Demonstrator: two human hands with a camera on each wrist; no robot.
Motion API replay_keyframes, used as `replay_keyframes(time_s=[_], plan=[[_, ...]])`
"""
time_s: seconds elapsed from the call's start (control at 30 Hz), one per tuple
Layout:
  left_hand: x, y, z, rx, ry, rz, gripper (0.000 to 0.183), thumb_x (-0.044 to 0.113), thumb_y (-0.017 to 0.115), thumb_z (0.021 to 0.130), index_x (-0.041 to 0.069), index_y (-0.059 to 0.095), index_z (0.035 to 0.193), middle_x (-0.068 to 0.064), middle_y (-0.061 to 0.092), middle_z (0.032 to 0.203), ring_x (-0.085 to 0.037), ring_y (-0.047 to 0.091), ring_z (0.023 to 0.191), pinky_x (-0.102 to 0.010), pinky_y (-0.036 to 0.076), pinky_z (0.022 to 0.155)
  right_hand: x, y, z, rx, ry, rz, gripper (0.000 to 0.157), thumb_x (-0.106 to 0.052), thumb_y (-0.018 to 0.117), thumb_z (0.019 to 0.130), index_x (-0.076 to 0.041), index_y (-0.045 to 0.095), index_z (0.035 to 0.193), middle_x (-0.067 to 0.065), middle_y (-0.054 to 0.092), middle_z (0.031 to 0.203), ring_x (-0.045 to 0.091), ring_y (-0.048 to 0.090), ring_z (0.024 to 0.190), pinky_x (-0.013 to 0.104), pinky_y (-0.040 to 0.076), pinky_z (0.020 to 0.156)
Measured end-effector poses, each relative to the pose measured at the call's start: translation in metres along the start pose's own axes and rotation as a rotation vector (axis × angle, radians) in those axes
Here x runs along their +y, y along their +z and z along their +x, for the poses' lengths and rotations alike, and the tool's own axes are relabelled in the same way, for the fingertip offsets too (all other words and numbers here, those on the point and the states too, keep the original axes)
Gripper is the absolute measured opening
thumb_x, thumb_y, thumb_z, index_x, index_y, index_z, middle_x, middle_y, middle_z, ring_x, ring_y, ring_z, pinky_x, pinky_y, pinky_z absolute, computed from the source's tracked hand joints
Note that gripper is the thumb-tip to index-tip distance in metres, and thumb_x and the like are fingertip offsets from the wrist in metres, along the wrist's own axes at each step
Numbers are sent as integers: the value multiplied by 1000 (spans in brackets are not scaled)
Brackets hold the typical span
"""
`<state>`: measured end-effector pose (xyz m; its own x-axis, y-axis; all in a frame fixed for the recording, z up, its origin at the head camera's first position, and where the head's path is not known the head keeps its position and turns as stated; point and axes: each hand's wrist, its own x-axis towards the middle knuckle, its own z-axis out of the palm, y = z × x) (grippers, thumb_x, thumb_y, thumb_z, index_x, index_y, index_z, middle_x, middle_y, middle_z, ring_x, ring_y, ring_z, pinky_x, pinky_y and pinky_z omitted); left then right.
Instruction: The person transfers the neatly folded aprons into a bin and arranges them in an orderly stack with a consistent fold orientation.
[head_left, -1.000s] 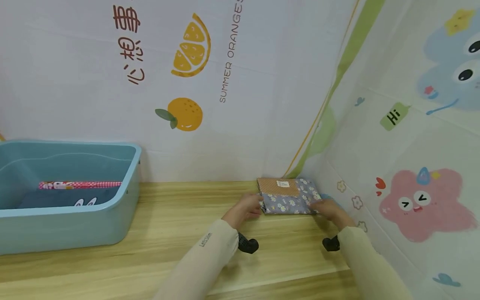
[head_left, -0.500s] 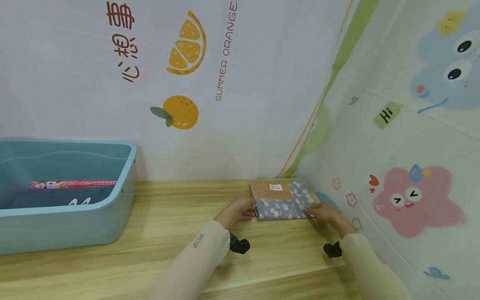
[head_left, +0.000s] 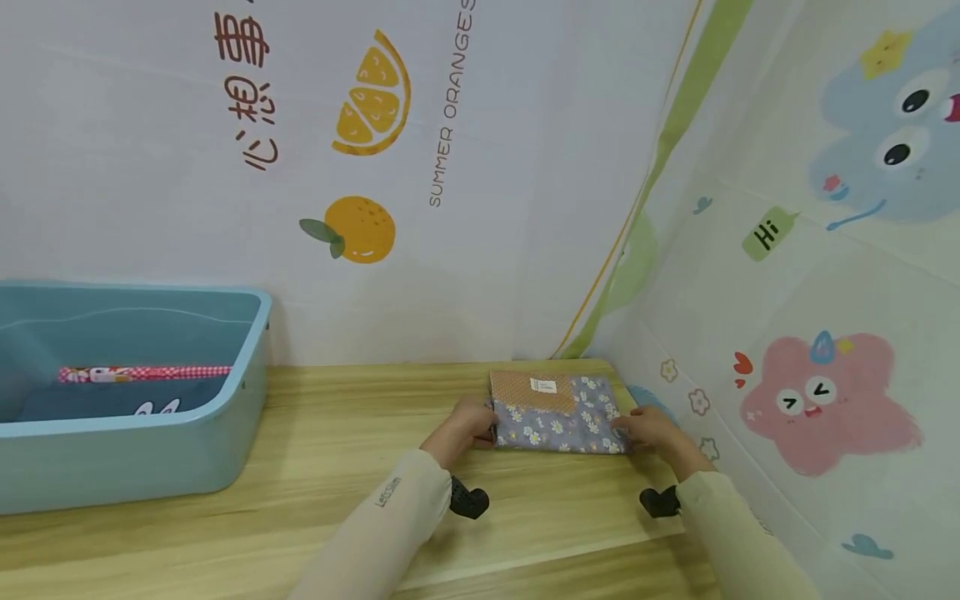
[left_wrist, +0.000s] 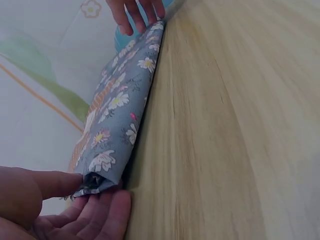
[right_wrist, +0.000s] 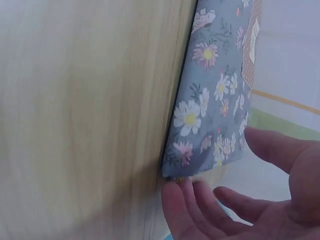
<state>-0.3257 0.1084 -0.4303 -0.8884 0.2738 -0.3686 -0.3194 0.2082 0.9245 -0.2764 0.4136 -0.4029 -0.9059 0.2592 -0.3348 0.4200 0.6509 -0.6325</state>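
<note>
A folded grey-blue cloth with white daisies (head_left: pixel 558 432) lies on the wooden table near the back right corner. A brown dotted panel (head_left: pixel 525 392) with a small white label covers part of its top. My left hand (head_left: pixel 467 423) pinches the left end, thumb above and fingers beneath; the left wrist view shows the open fold (left_wrist: pixel 97 179) between them. At the opposite end, my right hand (head_left: pixel 651 429) holds the edge, its fingertips (right_wrist: pixel 172 197) at the near corner and its thumb (right_wrist: pixel 267 145) along the upper side.
A light blue bin (head_left: pixel 135 458) stands at the left, holding a dark folded item (head_left: pixel 90 404) and a red checked one (head_left: pixel 180 372). Printed white sheeting (head_left: pixel 465 283) backs the table and closes it on the right. Black straps (head_left: pixel 468 500) sit at both wrists.
The folded cloth has slid toward me, away from the back wall, with both hands at its ends. My head view has turned slightly right.
</note>
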Motion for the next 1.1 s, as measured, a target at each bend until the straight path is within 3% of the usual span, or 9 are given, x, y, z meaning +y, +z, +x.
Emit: replay_keyframes(time_s=[0.13, 0.2, 0.23, 0.3, 0.37, 0.5, 0.57, 0.73, 1.1], plan=[[-5, -1, 4, -6, 13, -11, 9, -5, 56, 95, -8, 63, 101, -4, 54, 72, -13, 55, 61, -34, 61, 68, 1, 2, 1, 26, 2, -22, 71, -23, 58, 98, 22, 30, 145, 40, 41, 143, 44, 57, 117, 47, 56, 94], [-6, -3, 5, -19, 12, -20, 6, -6, 56, 94, -5, 61, 92, -3, 53, 70, -13, 54, 60, -34, 62, 69, 0, 3, 3, 37, 0, -27, 50, -23, 60, 98, 22, 52, 119, 33, 61, 111, 34, 63, 94, 40, 58, 83], [-7, -3, 5, -25, 14, -19, 9, -7, 55, 94, -3, 60, 88, -3, 53, 70, -13, 55, 60, -34, 62, 70, -1, 4, 4, 35, 0, -21, 40, -23, 60, 97, 17, 57, 102, 26, 63, 93, 29, 61, 82, 37, 57, 77], [-10, -5, 5, -38, 23, -7, 16, -8, 54, 93, 0, 57, 80, -3, 53, 70, -13, 55, 60, -37, 63, 73, -2, 6, 4, 28, 4, 1, 34, -22, 61, 97, 0, 51, 73, 7, 51, 64, 16, 49, 63, 31, 51, 67], [-12, -7, 5, -54, 30, 13, 21, -7, 54, 92, 4, 55, 75, -3, 53, 70, -14, 56, 61, -38, 63, 75, -1, 7, 4, 16, 20, 24, 36, -23, 62, 96, -12, 42, 68, -4, 37, 60, 12, 40, 59, 28, 45, 63], [-13, -10, 4, -81, 53, 65, 26, -4, 54, 92, 8, 54, 69, -3, 54, 71, -14, 56, 63, -36, 63, 74, 4, 9, 3, 8, 23, 41, 25, -25, 60, 98, -2, 56, 88, -3, 43, 68, 13, 43, 65, 27, 42, 64], [-13, -11, 3, -86, 52, 77, 23, -3, 54, 92, 7, 56, 71, -3, 55, 71, -14, 56, 64, -34, 62, 73, 6, 10, 5, 4, 27, 72, 33, -25, 58, 100, 8, 58, 106, 1, 52, 75, 13, 51, 69, 27, 47, 65], [-12, -10, 1, -70, 38, 67, 15, 3, 51, 95, 3, 59, 82, -4, 57, 75, -15, 59, 66, -33, 61, 68, 10, 10, 9, -47, 29, 210, 52, -19, 48, 104, 21, 41, 137, 7, 64, 93, 14, 64, 78, 30, 58, 70], [-12, -6, 1, -21, 46, 77, 21, 3, 55, 98, 7, 53, 78, -3, 53, 74, -13, 55, 63, -26, 51, 55, 15, 8, 8, -66, 74, 269, 52, -19, 48, 104, 15, 39, 141, 9, 60, 106, 18, 60, 91, 33, 57, 78]])
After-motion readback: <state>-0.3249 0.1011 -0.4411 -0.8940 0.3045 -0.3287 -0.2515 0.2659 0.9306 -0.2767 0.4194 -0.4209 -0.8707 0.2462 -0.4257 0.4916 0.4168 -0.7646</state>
